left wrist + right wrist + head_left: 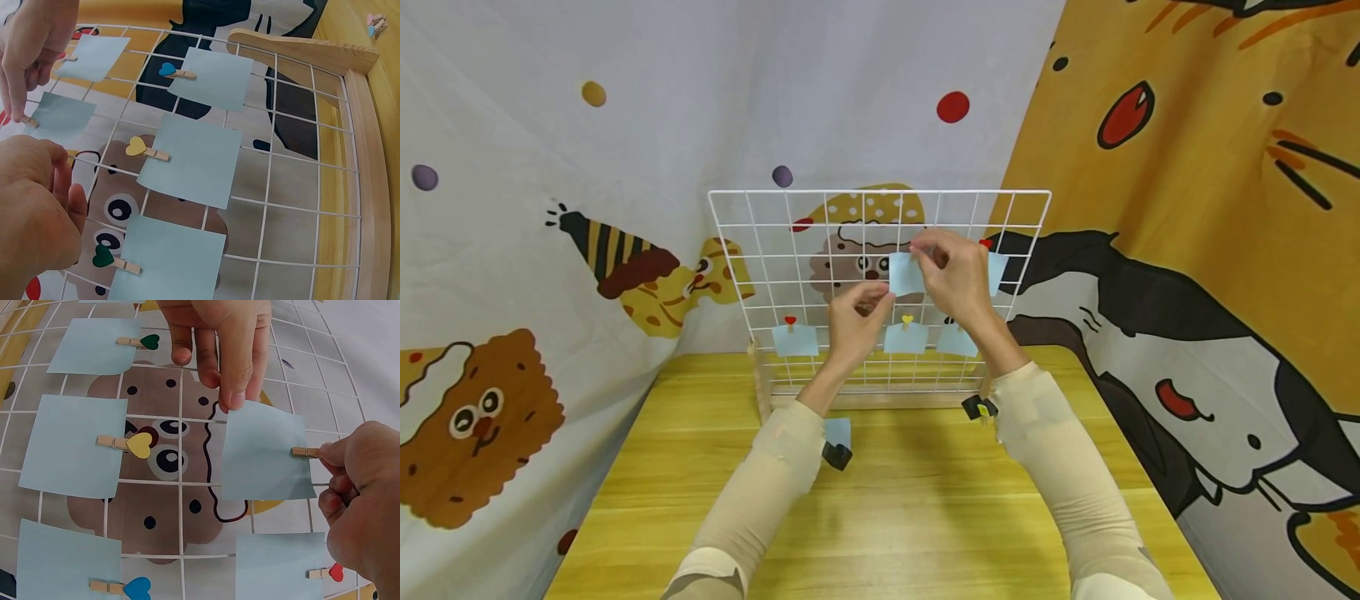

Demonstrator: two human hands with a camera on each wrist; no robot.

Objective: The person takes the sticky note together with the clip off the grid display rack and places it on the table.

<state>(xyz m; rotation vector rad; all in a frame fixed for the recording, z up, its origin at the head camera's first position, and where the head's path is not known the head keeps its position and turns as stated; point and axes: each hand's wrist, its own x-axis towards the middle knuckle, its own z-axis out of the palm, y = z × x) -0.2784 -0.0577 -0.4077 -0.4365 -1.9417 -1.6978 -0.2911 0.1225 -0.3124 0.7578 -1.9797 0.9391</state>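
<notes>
A white wire grid point(880, 191) stands upright on a wooden base point(880, 401). Against its upper middle lies a light-blue paper note point(265, 453). My right hand point(957, 271) pinches a small wooden clothespin point(306, 452) at the note's top edge; the fingers cover the clothespin's outer end. With thumb and a finger, my left hand point(856, 323) holds a lower corner of the same note. Below hang other notes with heart clothespins: one green point(103, 257), one yellow point(136, 147), one blue point(167, 70). Beside the held note is a note with a red heart clothespin point(336, 572).
On the wooden table point(880, 517), blue paper point(837, 432) lies in front of the base, partly hidden by the left forearm. Loose heart clothespins point(377, 25) lie on the tabletop. A printed cloth point(670, 50) hangs close behind the grid.
</notes>
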